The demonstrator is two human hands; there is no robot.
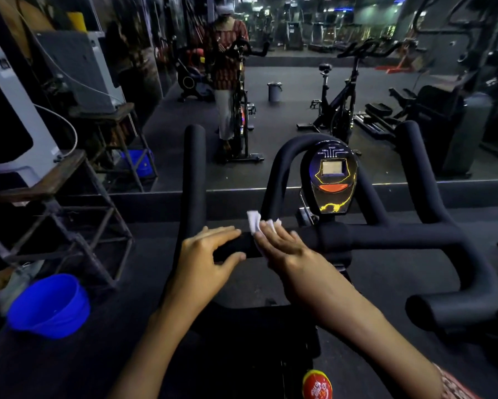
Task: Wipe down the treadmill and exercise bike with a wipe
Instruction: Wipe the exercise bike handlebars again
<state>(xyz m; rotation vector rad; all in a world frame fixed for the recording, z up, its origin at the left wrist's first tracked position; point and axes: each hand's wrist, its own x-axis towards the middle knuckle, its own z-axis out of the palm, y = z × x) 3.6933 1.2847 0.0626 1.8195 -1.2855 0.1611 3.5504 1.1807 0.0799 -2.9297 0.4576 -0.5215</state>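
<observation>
Black foam wraps the bar (pixel 386 237) of the bike (pixel 449 309) in front of me, and the console (pixel 332 177) stands upright above the middle of it. Left of the console and lower, my left hand (pixel 210 254) grips the bar, fingers laid over the top and thumb hooked on the near side. My right hand (pixel 282 246) lies between that hand and the console, fingers nearly straight, pressing the white wipe (pixel 254 221) flat onto the bar. The wipe's crumpled edge pokes out past my fingertips, just left of the console's foot. My hands are just beside each other, not touching. Far left of the console and lower, a blue bowl (pixel 49 306) sits near a wooden stand (pixel 55 174). Beyond the console a mirror (pixel 271 168) shows dark gym floor. Straight below the console, at the bottom edge, is a red and yellow cap (pixel 317 385)
</observation>
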